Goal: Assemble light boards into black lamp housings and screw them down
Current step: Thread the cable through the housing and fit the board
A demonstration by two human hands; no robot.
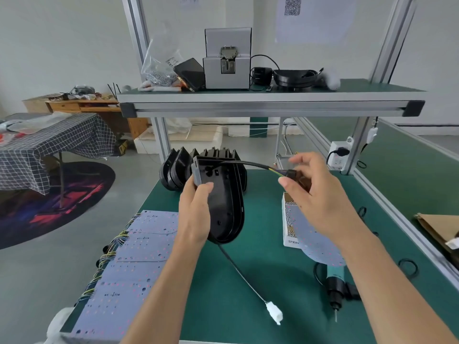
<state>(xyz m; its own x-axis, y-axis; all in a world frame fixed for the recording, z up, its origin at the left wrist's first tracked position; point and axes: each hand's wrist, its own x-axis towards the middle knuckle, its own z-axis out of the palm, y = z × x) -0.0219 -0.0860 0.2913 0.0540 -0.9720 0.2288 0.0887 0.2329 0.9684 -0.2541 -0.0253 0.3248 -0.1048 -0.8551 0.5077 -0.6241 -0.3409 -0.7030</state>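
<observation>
Left hand [196,214] grips glossy black plastic lamp housing [224,202] above green bench; right hand [320,192] pinches black sheathed cable [250,164] beside it. Recommend drawing cable straight, unstrained.

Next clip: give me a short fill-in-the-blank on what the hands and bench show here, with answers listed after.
1. The left hand grips a ____ lamp housing above the bench.
2. The right hand pinches the end of the ____ running from the housing's top.
3. A cable hanging below the housing ends in a ____ connector.
4. The stack of light boards lies to the ____ of the left hand.

Answers: black; cable; white; left
</observation>
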